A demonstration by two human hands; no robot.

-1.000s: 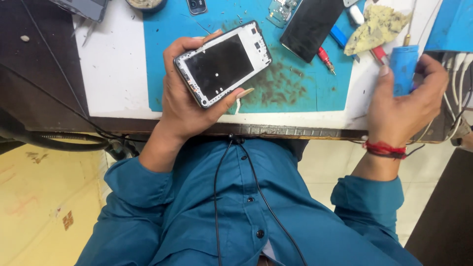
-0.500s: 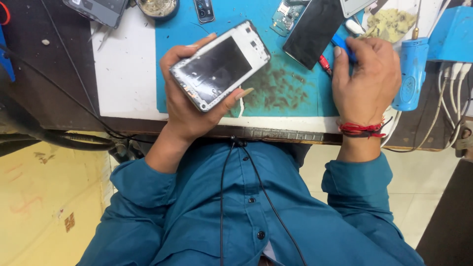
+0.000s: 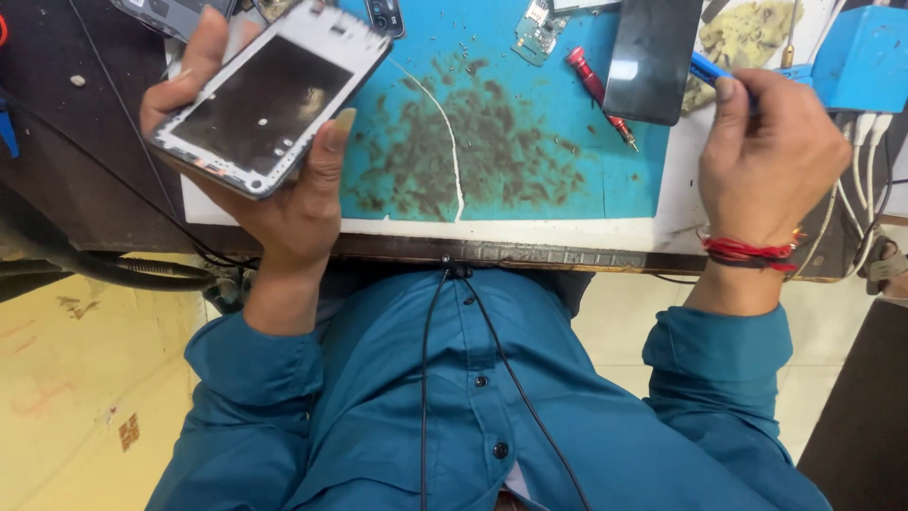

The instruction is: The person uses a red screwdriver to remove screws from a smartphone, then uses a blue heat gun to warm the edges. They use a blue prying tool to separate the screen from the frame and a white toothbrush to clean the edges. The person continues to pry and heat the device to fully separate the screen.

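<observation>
My left hand [image 3: 284, 203] holds an opened white phone frame [image 3: 270, 95] with a dark inner panel, tilted, above the left edge of the teal work mat [image 3: 530, 189]. My right hand [image 3: 771, 161] is closed around a blue-handled tool [image 3: 705, 68] at the mat's right edge; only the tool's end shows past my thumb. A red thread band circles the right wrist. Just left of that hand a black phone screen panel [image 3: 653, 57] lies on the mat. A red-handled screwdriver [image 3: 596, 90] lies beside the panel, partly under it.
A small green circuit board [image 3: 537, 24] and tiny screws lie at the mat's top. A blue box [image 3: 865, 57] with white cables [image 3: 865, 180] stands at the right. A yellowish cloth [image 3: 747, 33] lies behind the hand. A thin white wire [image 3: 452, 142] crosses the stained mat. Dark cables hang left.
My right hand left the blue box, reached to the tools by the black panel and now grips the blue-handled tool. The view has come closer; the left hand still holds the phone frame.
</observation>
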